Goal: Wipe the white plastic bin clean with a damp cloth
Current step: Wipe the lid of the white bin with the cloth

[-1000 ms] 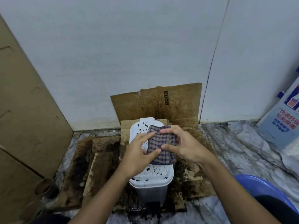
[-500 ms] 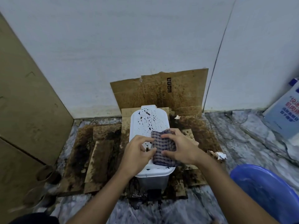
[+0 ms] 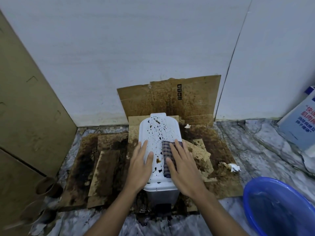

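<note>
Wipe barely started: bin (image 3: 159, 133) lid is spattered dark from far edge to near edge. Right hand (image 3: 183, 165) lies flat with straight fingers, pressing checked cloth (image 3: 166, 151) onto lid's right side. Left hand (image 3: 140, 165) lies flat, steadying left edge. Whole lid left.

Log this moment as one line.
right hand: flat on checked cloth, on white bin lid | left hand: flat on lid | lid: dark spots

wall (image 3: 119, 48): white, corner seam right | floor (image 3: 255, 147): grey marble, stained cardboard sheets (image 3: 109, 167) | blue basin (image 3: 272, 205): lower right
</note>
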Motion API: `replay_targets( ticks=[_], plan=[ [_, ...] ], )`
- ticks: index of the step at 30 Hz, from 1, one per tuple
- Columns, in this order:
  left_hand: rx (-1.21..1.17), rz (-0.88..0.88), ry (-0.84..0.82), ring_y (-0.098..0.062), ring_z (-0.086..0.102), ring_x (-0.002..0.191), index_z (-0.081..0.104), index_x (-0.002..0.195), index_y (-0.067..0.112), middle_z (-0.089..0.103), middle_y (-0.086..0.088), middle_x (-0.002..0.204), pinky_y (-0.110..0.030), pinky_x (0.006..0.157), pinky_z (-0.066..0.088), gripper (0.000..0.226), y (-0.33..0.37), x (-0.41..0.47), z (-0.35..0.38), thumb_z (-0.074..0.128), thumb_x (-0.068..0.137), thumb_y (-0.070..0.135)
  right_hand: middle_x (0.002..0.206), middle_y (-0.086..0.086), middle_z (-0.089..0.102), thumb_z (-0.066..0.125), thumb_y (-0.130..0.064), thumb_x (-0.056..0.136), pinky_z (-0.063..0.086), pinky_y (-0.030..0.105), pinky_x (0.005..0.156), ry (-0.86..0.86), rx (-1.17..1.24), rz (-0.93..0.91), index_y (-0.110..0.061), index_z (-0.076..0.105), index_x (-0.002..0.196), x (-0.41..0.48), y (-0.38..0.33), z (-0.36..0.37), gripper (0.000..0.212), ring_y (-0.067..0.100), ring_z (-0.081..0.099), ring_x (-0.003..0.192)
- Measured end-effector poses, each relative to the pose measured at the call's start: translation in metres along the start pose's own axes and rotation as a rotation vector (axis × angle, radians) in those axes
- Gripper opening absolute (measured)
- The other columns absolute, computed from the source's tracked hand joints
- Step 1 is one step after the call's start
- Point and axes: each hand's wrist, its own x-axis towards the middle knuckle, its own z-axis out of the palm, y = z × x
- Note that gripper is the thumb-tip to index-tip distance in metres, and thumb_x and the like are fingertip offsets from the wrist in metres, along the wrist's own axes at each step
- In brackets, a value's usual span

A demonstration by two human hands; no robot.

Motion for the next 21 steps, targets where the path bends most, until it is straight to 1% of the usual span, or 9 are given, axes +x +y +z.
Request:
replay_targets(
  ticks=[4, 8, 12, 15, 18, 21],
  plan=[
    [0.009, 0.018, -0.008, -0.002, 0.007, 0.152, 0.020, 0.155, 0.049, 0.001, 0.028, 0.162, -0.038, 0.121, 0.026, 0.057, -0.005, 0.002, 0.008, 0.036, 0.101, 0.058, 0.164, -0.019, -0.025, 0.015, -0.053, 0.108, -0.002, 0.037, 0.128, 0.016, -0.071, 0.008, -0.031, -0.005, 0.162, -0.001, 0.003, 0.007, 0.061, 0.001, -0.035, 0.146],
    [0.024, 0.033, 0.004, 0.007, 0.005, 0.145, 0.019, 0.154, 0.053, -0.004, 0.030, 0.163, -0.034, 0.118, 0.025, 0.055, -0.008, -0.001, 0.012, 0.035, 0.101, 0.058, 0.164, -0.020, -0.027, 0.014, -0.054, 0.107, 0.003, 0.035, 0.128, -0.006, -0.085, -0.002, -0.031, -0.008, 0.161, -0.001, 0.007, 0.005, 0.063, 0.001, -0.035, 0.146],
    [0.015, 0.030, 0.011, 0.009, 0.003, 0.144, 0.018, 0.151, 0.058, -0.005, 0.034, 0.162, -0.033, 0.118, 0.023, 0.054, -0.009, -0.001, 0.012, 0.034, 0.099, 0.061, 0.163, -0.023, -0.027, 0.019, -0.056, 0.107, 0.007, 0.031, 0.125, -0.047, -0.032, -0.007, -0.034, -0.008, 0.161, 0.020, 0.013, -0.001, 0.065, 0.002, -0.029, 0.149],
    [0.005, 0.036, -0.004, 0.009, 0.003, 0.145, 0.015, 0.147, 0.064, -0.007, 0.037, 0.160, -0.035, 0.119, 0.024, 0.051, -0.011, -0.001, 0.012, 0.034, 0.099, 0.062, 0.166, -0.018, -0.023, 0.022, -0.055, 0.107, 0.012, 0.035, 0.125, -0.087, -0.011, 0.003, -0.031, -0.004, 0.162, 0.059, 0.019, -0.006, 0.066, 0.007, -0.022, 0.153],
    [0.009, 0.029, -0.017, 0.007, 0.003, 0.146, 0.015, 0.147, 0.064, -0.009, 0.038, 0.159, -0.040, 0.122, 0.026, 0.051, -0.011, 0.001, 0.011, 0.033, 0.099, 0.063, 0.168, -0.012, -0.018, 0.023, -0.055, 0.106, 0.009, 0.042, 0.127, -0.126, 0.012, 0.009, -0.025, -0.001, 0.163, 0.108, 0.023, -0.012, 0.069, 0.012, -0.018, 0.155],
    [0.007, 0.024, -0.014, 0.010, 0.004, 0.142, 0.016, 0.147, 0.065, -0.009, 0.039, 0.159, -0.040, 0.122, 0.027, 0.051, -0.013, 0.003, 0.012, 0.034, 0.099, 0.063, 0.170, -0.009, -0.014, 0.026, -0.054, 0.107, 0.010, 0.046, 0.127, -0.144, 0.040, 0.011, -0.025, 0.000, 0.163, 0.149, 0.025, -0.019, 0.068, 0.016, -0.015, 0.156]
  ],
)
